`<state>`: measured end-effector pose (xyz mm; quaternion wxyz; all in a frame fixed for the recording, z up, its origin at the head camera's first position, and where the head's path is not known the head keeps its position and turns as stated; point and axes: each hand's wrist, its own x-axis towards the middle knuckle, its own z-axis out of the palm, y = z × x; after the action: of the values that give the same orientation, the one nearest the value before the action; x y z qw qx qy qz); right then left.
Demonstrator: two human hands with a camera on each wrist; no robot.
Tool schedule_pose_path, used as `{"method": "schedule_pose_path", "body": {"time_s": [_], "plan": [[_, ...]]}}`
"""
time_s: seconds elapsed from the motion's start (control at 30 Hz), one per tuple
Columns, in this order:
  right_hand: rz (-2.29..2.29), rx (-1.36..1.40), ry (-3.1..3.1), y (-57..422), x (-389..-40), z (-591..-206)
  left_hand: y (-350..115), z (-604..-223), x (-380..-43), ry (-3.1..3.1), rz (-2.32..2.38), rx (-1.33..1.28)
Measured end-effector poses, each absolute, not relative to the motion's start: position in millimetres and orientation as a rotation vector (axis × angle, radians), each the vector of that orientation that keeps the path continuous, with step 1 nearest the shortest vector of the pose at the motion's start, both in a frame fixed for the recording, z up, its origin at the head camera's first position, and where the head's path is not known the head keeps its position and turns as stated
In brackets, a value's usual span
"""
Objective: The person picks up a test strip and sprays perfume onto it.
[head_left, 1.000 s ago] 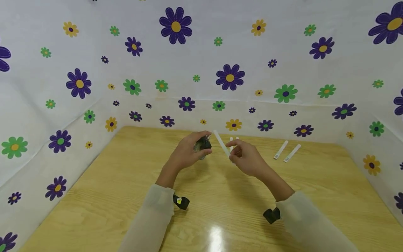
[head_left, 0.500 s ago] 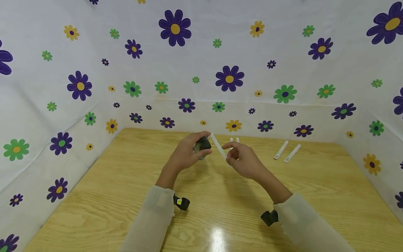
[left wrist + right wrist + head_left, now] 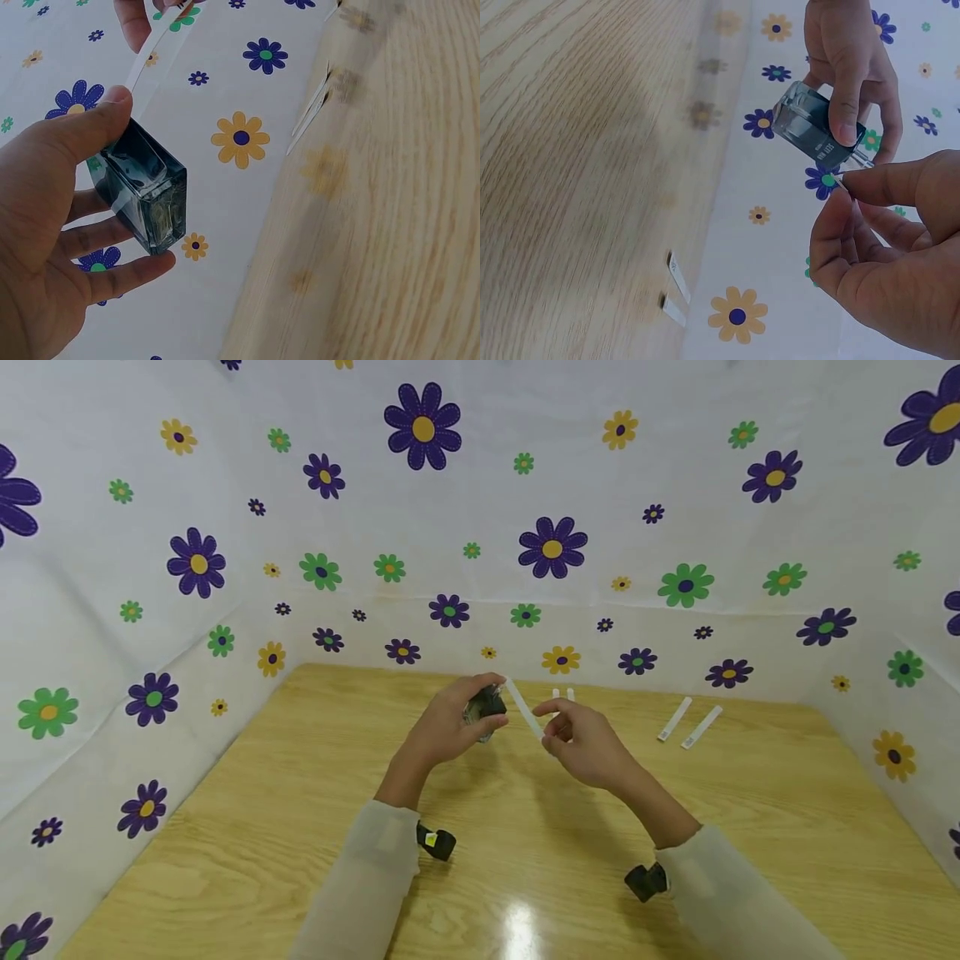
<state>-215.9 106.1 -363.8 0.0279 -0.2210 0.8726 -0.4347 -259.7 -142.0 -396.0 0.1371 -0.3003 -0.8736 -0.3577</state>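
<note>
Above a wood-grain worktop (image 3: 225, 860) backed by flower-print cloth (image 3: 480, 410), a person's left hand (image 3: 442, 724) grips a small glass bottle (image 3: 148, 189), thumb and fingers curled about it and covering much of it from the head view. Dark blue-grey, flat-sided and clear along its thick edges, the bottle is held tilted and clear of the surface, its slim metallic nozzle (image 3: 862, 159) toward the right hand. Pale lettering marks its face in the right wrist view, too small to read. Next along, a narrow white strip (image 3: 524, 708) slants between the hands, its upper end close by the left fingertips; whether it touches the bottle cannot be told. The right hand (image 3: 588, 747) pinches the strip's lower end between thumb and forefinger, the remaining fingers bent inward; the left wrist view cuts this hand off at its top edge. Just behind it, two flat strips (image 3: 556, 695) are partly hidden. Farther right, two more white strips (image 3: 675, 718) lie side by side, well apart from the hands, their small dark print unreadable.
</note>
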Motion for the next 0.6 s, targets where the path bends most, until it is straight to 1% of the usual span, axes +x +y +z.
{"method": "schedule_pose_path", "body": {"time_s": [0.6], "plan": [[-1.334, -0.685, 2.704, 106.8, -218.6, -364.8, -141.7, -395.9, -260.3, -2.526, -1.036, -0.873]]}}
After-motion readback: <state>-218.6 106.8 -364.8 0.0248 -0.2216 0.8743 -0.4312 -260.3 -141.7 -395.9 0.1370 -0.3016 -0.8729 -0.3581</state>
